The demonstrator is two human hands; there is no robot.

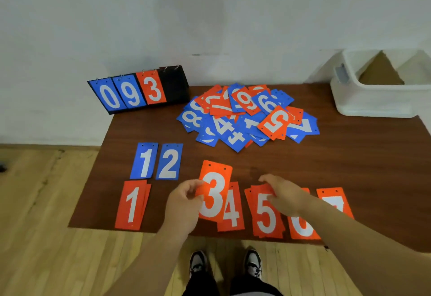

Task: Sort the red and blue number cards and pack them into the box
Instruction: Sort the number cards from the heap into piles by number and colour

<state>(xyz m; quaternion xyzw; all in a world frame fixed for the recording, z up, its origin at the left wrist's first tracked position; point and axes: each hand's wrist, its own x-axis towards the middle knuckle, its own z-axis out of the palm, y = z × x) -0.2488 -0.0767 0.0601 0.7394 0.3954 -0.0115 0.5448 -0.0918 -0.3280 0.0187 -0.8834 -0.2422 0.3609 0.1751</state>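
My left hand pinches a red 3 card by its left edge, held just above the front row. In that row lie a red 1, red 4, red 5, a red 6 partly under my right forearm, and a red 7. My right hand rests fingers-down over the top of the red 5 stack. Blue 1 and blue 2 lie behind the row. A mixed heap of red and blue cards sits further back. The white box stands at the back right.
A black flip scoreboard showing 0, 9, 3 leans against the wall at the table's back left. The brown table ends just before my shoes. Wooden floor lies to the left.
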